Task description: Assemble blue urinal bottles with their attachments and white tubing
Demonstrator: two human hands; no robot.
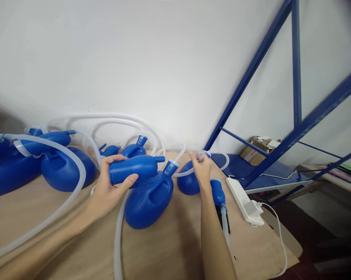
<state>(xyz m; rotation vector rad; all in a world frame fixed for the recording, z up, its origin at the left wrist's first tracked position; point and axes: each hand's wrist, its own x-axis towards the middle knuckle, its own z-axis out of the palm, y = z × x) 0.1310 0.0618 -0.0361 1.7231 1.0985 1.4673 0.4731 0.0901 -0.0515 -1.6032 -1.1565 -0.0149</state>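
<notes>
My left hand (111, 181) is wrapped round a blue plastic urinal cup (133, 168), its narrow spout pointing right with no tube on it. Just below and behind the cup stands a blue urinal bottle (149, 204) with a handle hole and a capped neck. My right hand (202, 167) is closed near the neck of another blue urinal bottle (188, 182), farther back. Something small and shiny shows at its fingertips, too blurred to name. Beside my right forearm lies another blue cup (217, 192) with a clear tube (224, 223) on its spout.
More blue bottles (68, 171) and cups with looping clear tubes (83, 171) fill the table's left side. At the right edge lies a white power strip (241, 198) with a plugged-in adapter (253, 209) and cord. A blue metal rack (296, 77) holds a cardboard box (254, 151).
</notes>
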